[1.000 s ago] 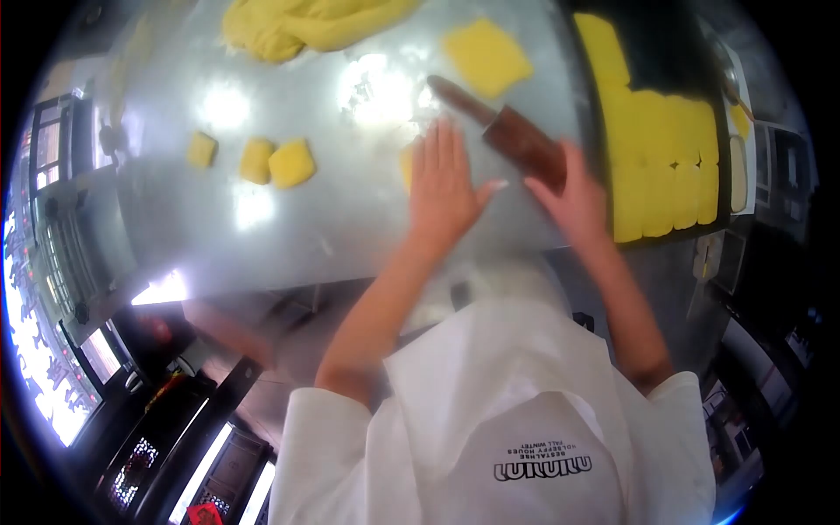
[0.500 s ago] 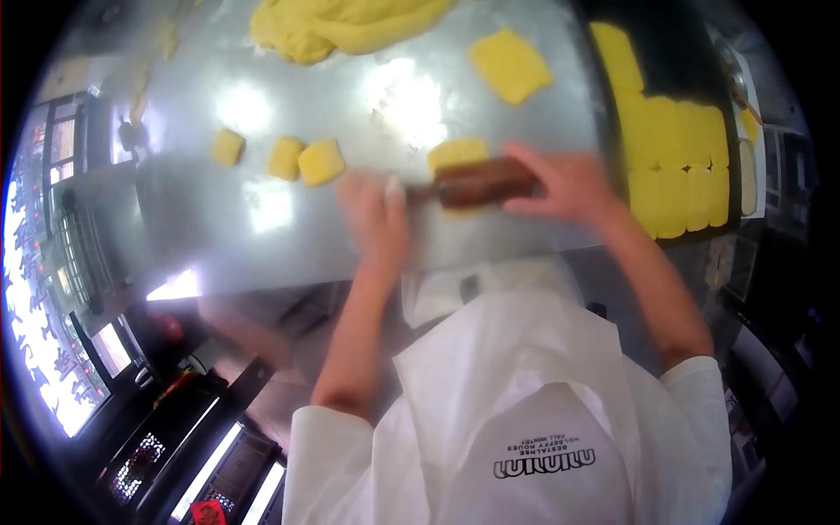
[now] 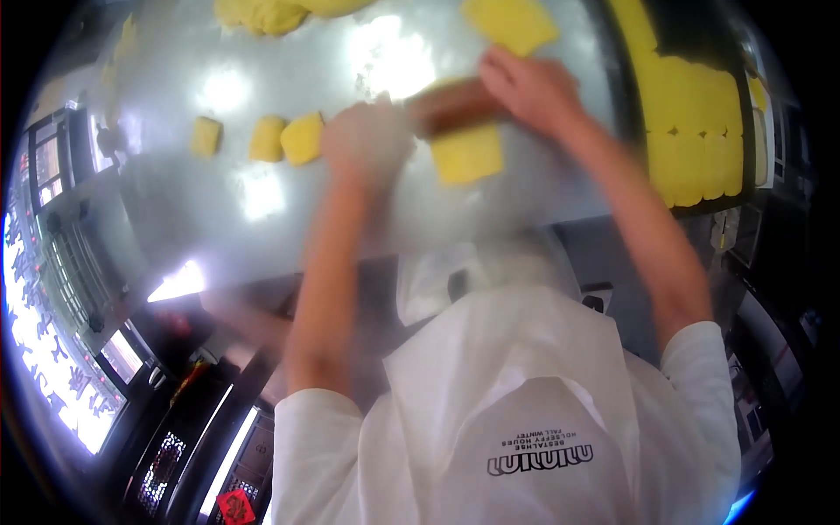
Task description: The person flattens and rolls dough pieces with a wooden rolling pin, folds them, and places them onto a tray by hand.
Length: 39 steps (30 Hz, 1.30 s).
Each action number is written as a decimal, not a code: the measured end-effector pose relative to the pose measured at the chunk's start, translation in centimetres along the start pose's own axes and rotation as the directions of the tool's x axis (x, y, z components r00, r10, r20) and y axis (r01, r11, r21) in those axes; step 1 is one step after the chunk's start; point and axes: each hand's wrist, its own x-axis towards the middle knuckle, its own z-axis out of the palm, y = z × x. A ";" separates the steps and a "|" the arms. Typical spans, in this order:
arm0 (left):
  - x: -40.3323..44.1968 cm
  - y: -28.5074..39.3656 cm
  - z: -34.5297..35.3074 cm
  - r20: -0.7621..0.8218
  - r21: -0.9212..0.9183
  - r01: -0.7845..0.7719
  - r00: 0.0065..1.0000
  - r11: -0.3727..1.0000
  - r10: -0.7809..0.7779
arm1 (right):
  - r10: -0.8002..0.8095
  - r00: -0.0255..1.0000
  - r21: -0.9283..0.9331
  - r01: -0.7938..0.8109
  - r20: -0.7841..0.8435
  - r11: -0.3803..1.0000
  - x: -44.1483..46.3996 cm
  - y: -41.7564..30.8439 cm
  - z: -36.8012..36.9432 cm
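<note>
A brown rolling pin (image 3: 459, 107) lies across a flat yellow dough piece (image 3: 468, 156), blurred by motion. My left hand (image 3: 369, 136) is closed round the pin's left end, and my right hand (image 3: 534, 89) grips its right end. Beyond the right hand lies a flattened dough sheet (image 3: 512, 24). Left of my left hand are small dough pieces: one (image 3: 303, 138) close to the hand, another (image 3: 266, 139) touching it, and a third (image 3: 206, 136) apart from them.
A large dough mass (image 3: 262, 13) sits at the far edge of the metal table (image 3: 219, 210). On the right, a dark tray (image 3: 749, 149) holds several rows of flat yellow dough pieces (image 3: 696, 96).
The left hand has left the dough and taken hold of the pin's left end. The pin has turned sideways onto the dough piece, then moved away from my body. The view has shifted.
</note>
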 end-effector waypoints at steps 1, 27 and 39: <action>-2.1 -0.4 0.6 0.007 0.046 -0.095 0.996 0.994 0.094 | -0.032 0.999 -0.071 0.030 -0.025 0.997 -1.9 0.0 0.4; 2.3 0.9 2.3 -0.025 -0.484 -0.135 0.990 0.865 0.140 | 0.524 0.761 0.373 -0.392 -0.382 0.841 -11.2 4.4 0.8; 0.4 4.7 -3.2 0.414 -0.560 -0.019 0.859 0.828 0.299 | 0.608 0.651 0.445 -0.425 -0.455 0.788 -13.1 4.3 0.4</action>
